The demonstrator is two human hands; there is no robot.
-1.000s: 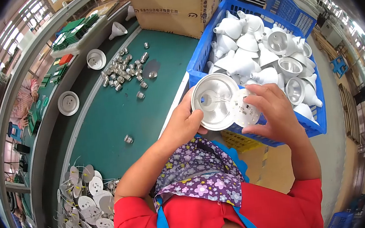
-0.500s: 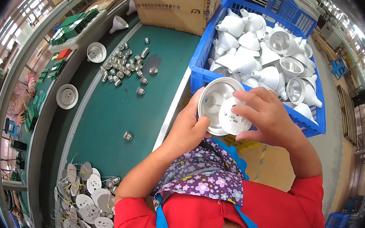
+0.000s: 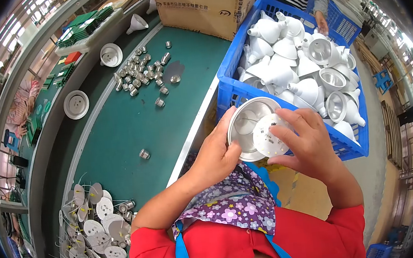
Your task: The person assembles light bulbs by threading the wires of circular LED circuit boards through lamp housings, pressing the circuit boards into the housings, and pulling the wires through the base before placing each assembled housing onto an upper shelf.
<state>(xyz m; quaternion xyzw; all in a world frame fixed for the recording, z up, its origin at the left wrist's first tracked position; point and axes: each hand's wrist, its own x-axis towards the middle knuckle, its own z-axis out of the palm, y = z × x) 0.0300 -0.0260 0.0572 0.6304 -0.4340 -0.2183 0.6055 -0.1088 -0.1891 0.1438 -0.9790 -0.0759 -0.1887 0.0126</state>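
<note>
My left hand (image 3: 217, 150) is wrapped round the side of a white lamp housing (image 3: 238, 127), whose open, silvery inside faces up. Between the fingers and thumb of my right hand (image 3: 309, 141) is a round white circuit board (image 3: 270, 137) with small dark parts on it. The board is tilted over the right part of the housing's mouth and covers some of the inside. A thin wire shows inside the housing. Whether the board touches the rim I cannot tell.
A blue crate (image 3: 232, 89) of white housings stands beyond my hands. Metal screw caps (image 3: 137, 76) lie on the green table (image 3: 113, 143), wired discs (image 3: 96, 226) at its lower left. A cardboard box (image 3: 200, 7) stands behind. A co-worker's hand (image 3: 322, 22) reaches to the crate.
The circuit board has moved left over the housing's mouth. Both my hands and the housing sit slightly lower in view. The co-worker's hand has come down to the crate's far edge.
</note>
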